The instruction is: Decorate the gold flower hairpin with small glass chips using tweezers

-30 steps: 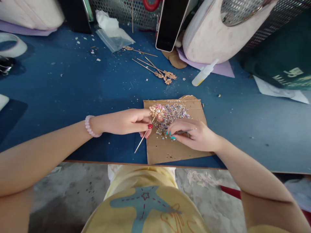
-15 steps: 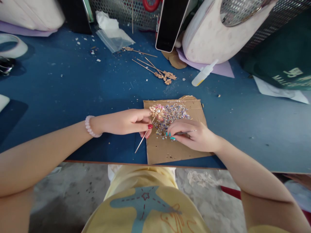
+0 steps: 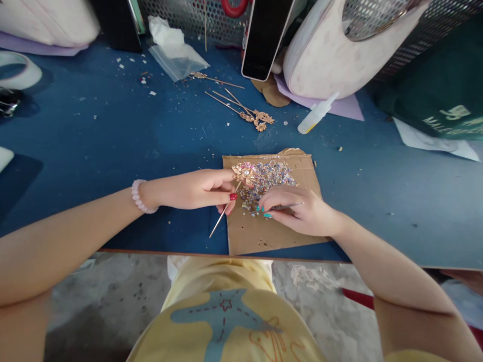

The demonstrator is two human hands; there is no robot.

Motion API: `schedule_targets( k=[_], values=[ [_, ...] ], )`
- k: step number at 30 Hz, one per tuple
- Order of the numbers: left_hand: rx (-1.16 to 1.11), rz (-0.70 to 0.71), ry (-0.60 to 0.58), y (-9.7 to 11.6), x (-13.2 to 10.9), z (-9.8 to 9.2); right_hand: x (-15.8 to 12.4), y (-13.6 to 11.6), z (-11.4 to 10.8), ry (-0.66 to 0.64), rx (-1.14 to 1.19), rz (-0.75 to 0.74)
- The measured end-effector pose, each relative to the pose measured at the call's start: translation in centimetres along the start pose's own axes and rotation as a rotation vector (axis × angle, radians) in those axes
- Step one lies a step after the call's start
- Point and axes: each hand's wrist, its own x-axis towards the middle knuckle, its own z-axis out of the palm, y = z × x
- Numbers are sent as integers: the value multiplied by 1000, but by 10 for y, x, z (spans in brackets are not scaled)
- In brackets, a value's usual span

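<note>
1. L hand: grip closed up, thumb & fingers pinching 1 gold hairpin by its stem, just below the flower head; other fingers curled under.
2. Hairpin loc: flower head up over the L edge of the cardboard, next to the beads; stem slants down twd the person, its end over the counter. 1 pearl-like bead at the flower's ctr, pink bits abv it.
3. R hand: grip nearly shut, thumb & fingertips pinching 1 thin metal tool; tip low at near edge of beads. Exact type & whether tip holds a bead: can't tell.
4. Counts: 1 cardboard pc under the beads; beads mixed colors, too many to count.
5. Far side of counter: 4 other pins, i.e. 3 crossed tog. + 1 by the plastic bag; 1 small bottle, lying tilted; 1 phone, propped; 1 tape roll far L.
6. 1 bead bracelet, L wrist.
</note>
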Motion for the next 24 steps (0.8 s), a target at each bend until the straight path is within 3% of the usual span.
schedule_targets(
  k=[24],
  values=[
    [17,-3,-13,-3,-1,-2,0,0,2,-5,12,20]
  ],
)
